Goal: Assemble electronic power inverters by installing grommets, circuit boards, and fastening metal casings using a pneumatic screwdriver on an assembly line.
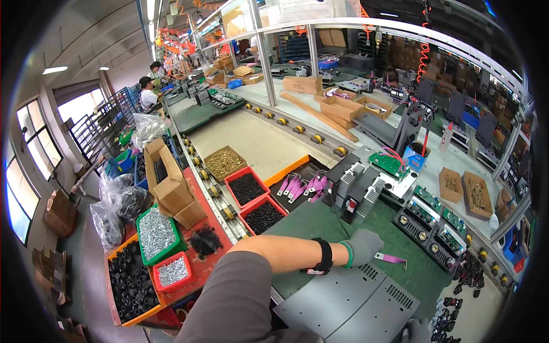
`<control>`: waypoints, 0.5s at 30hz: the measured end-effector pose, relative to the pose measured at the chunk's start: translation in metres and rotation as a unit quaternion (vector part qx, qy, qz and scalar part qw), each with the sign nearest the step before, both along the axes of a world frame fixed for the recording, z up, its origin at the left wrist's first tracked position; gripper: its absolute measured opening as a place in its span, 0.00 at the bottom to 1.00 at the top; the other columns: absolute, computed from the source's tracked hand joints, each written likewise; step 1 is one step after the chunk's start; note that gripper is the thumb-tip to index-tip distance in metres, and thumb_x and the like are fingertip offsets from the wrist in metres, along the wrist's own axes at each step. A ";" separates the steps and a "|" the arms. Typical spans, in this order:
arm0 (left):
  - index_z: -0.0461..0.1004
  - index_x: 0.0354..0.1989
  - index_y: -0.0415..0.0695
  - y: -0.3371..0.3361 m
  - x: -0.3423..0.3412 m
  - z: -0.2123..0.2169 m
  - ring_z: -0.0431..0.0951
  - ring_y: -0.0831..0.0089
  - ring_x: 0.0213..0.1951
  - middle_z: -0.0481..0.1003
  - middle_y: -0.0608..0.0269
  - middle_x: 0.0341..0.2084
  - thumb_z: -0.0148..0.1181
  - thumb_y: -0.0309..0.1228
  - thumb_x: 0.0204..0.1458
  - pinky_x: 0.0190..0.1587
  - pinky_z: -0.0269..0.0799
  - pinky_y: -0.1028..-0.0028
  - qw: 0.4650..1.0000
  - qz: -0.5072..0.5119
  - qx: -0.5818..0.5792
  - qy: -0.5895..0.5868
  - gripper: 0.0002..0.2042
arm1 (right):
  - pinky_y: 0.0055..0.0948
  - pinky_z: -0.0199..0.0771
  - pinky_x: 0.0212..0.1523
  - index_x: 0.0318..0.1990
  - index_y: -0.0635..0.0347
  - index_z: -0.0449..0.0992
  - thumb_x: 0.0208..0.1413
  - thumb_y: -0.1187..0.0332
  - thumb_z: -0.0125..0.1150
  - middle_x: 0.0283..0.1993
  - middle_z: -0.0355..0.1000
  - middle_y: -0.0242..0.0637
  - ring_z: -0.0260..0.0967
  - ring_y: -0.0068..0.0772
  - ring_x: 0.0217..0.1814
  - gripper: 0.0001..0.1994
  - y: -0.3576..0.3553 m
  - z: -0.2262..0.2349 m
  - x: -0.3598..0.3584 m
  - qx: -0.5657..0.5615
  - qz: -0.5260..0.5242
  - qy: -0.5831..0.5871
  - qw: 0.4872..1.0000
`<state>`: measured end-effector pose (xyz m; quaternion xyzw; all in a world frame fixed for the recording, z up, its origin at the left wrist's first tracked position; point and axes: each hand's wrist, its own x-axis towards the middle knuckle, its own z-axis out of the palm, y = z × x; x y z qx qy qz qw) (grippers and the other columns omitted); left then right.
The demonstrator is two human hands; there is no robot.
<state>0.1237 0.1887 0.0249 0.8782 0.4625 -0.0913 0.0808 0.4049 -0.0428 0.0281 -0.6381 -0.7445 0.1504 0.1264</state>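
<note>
My left hand, in a grey glove with a green cuff, is closed above the green work mat. What its fingers hold, if anything, is hidden. Just right of it is a pink-purple strip with a hooked metal end; I cannot tell whether the hand touches it. Below my left forearm lies a dark grey slotted metal panel. At the lower edge, beside the panel's right corner, part of my gloved right hand shows, its fingers mostly out of sight. Heatsink assemblies stand beyond my left hand.
Red bins of black screws and an orange-edged tray of pink-purple strips lie ahead. Left are a green bin of silver hardware and black caps. Circuit-board units line the right. Roller rails flank the work mat.
</note>
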 end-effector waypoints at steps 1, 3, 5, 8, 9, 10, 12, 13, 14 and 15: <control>0.80 0.37 0.48 0.000 0.000 -0.006 0.82 0.57 0.37 0.79 0.58 0.33 0.63 0.29 0.46 0.35 0.77 0.61 1.000 -0.001 0.013 -0.009 0.09 | 0.46 0.67 0.47 0.45 0.59 0.72 0.49 0.72 0.58 0.46 0.68 0.47 0.66 0.54 0.46 0.14 0.001 0.000 0.001 0.000 0.001 0.010 1.000; 0.80 0.37 0.48 0.002 -0.001 -0.013 0.81 0.57 0.37 0.79 0.58 0.32 0.63 0.29 0.46 0.36 0.77 0.60 1.000 0.001 0.018 -0.017 0.09 | 0.45 0.68 0.47 0.45 0.58 0.73 0.50 0.72 0.58 0.45 0.69 0.47 0.67 0.54 0.47 0.13 0.006 0.003 0.003 -0.019 0.000 0.007 1.000; 0.79 0.37 0.48 0.005 -0.007 -0.015 0.81 0.56 0.37 0.79 0.57 0.32 0.62 0.30 0.46 0.36 0.77 0.60 0.999 -0.013 0.008 -0.040 0.09 | 0.44 0.68 0.47 0.44 0.58 0.73 0.51 0.72 0.57 0.45 0.70 0.47 0.67 0.53 0.47 0.12 0.015 0.010 0.004 -0.040 0.001 0.004 0.999; 0.79 0.38 0.49 0.011 -0.022 -0.008 0.80 0.54 0.36 0.78 0.53 0.31 0.59 0.37 0.47 0.39 0.75 0.59 0.994 -0.028 0.029 -0.104 0.11 | 0.40 0.69 0.41 0.38 0.63 0.74 0.51 0.71 0.58 0.37 0.72 0.47 0.70 0.47 0.40 0.07 0.029 0.025 0.000 0.070 0.034 0.144 0.986; 0.79 0.39 0.49 0.014 -0.031 -0.005 0.80 0.54 0.37 0.79 0.52 0.33 0.57 0.40 0.48 0.41 0.74 0.59 0.982 0.017 -0.009 -0.189 0.13 | 0.38 0.68 0.39 0.35 0.65 0.75 0.48 0.73 0.58 0.34 0.70 0.45 0.69 0.42 0.36 0.07 0.034 0.029 -0.005 0.096 -0.002 0.188 0.977; 0.79 0.41 0.49 0.018 -0.036 -0.001 0.80 0.54 0.39 0.79 0.54 0.35 0.58 0.40 0.48 0.43 0.74 0.60 0.975 0.023 -0.036 -0.219 0.14 | 0.36 0.70 0.44 0.44 0.65 0.75 0.51 0.71 0.58 0.38 0.72 0.44 0.71 0.40 0.41 0.12 0.040 0.042 0.000 0.001 -0.028 0.161 0.987; 0.78 0.45 0.48 0.025 -0.038 0.004 0.80 0.56 0.42 0.79 0.57 0.39 0.60 0.41 0.48 0.46 0.74 0.61 0.969 0.023 0.019 -0.244 0.17 | 0.34 0.71 0.44 0.46 0.64 0.76 0.54 0.66 0.59 0.38 0.74 0.44 0.72 0.38 0.41 0.14 0.049 0.056 -0.003 0.036 -0.046 0.200 0.978; 0.77 0.48 0.49 0.026 -0.037 0.007 0.79 0.57 0.43 0.78 0.56 0.39 0.61 0.42 0.48 0.47 0.73 0.60 0.976 -0.006 0.024 -0.218 0.19 | 0.33 0.71 0.44 0.48 0.63 0.74 0.55 0.66 0.59 0.39 0.74 0.42 0.71 0.36 0.41 0.16 0.052 0.063 -0.005 0.051 -0.047 0.193 0.979; 0.76 0.49 0.50 0.024 -0.033 0.009 0.78 0.57 0.44 0.77 0.55 0.39 0.61 0.43 0.49 0.47 0.72 0.60 0.985 -0.030 0.022 -0.170 0.19 | 0.31 0.71 0.43 0.48 0.62 0.75 0.55 0.66 0.60 0.39 0.74 0.39 0.71 0.31 0.40 0.15 0.059 0.068 -0.005 0.041 -0.061 0.177 0.981; 0.75 0.50 0.51 0.021 -0.030 0.010 0.77 0.57 0.45 0.76 0.55 0.39 0.60 0.44 0.50 0.47 0.71 0.60 0.991 -0.035 0.030 -0.124 0.20 | 0.28 0.71 0.41 0.47 0.62 0.75 0.53 0.66 0.62 0.39 0.73 0.37 0.71 0.27 0.38 0.15 0.064 0.071 -0.012 -0.040 -0.110 0.367 0.923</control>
